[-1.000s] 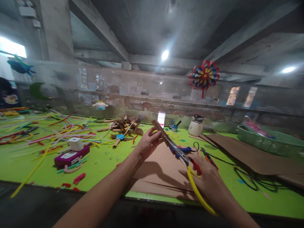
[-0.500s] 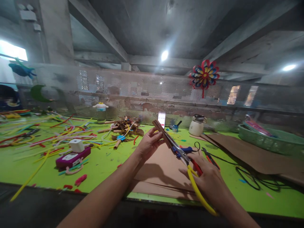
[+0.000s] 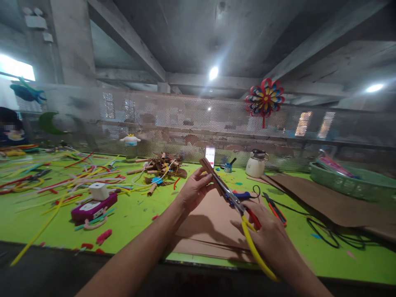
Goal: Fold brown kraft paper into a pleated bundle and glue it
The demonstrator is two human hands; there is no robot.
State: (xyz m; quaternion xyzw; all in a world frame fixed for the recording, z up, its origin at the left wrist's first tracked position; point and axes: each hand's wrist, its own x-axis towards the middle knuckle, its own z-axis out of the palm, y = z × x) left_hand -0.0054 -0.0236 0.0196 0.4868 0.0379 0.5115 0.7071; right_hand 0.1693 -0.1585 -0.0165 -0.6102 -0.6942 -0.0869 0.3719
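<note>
My left hand [image 3: 193, 189] pinches a narrow brown paper strip [image 3: 211, 175], held up over the green table [image 3: 133, 210]. My right hand [image 3: 267, 235] grips red-handled scissors [image 3: 238, 203] whose blades lie along the strip. A long yellow pipe cleaner [image 3: 256, 251] also runs through my right hand and down past my wrist. Under both hands lie flat brown cardboard sheets [image 3: 210, 222].
A heap of brown paper rolls [image 3: 161, 167] sits behind my left hand. Coloured pipe cleaners [image 3: 62, 177] litter the left side beside a purple box [image 3: 93, 206] with a white cube. Pliers [image 3: 275, 208], black wire [image 3: 328, 235], a white jar [image 3: 255, 164], a green basket [image 3: 352, 181] are right. A mesh screen [image 3: 185, 123] backs the table.
Both hands with the strip and scissors have shifted only slightly; the scissors have edged a little further along the strip.
</note>
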